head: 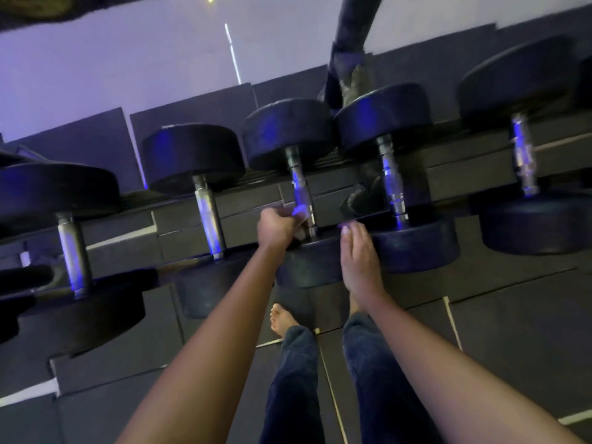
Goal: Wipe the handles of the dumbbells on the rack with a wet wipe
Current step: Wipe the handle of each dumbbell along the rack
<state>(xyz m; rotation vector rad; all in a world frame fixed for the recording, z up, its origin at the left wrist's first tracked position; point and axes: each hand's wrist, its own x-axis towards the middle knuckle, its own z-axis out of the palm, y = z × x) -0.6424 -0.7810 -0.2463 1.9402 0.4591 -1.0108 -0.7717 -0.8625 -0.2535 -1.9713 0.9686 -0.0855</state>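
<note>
- A long dark metal rack [243, 216] carries five black round-headed dumbbells [192, 158]; nothing shows which are already clean.
- The right hand [358, 261] lies flat, fingers straight, on a near dumbbell head.
- The left hand [277, 227] is curled round the middle steel handle [299, 187], at its near end.
- A pale crumpled wet wipe [300, 232] is bunched in that grip; I'd guess the wiping is midway.

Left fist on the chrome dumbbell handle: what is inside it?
The left hand grips the chrome handle; a whitish wet wipe peeks out beside it, the rest covered.
</note>
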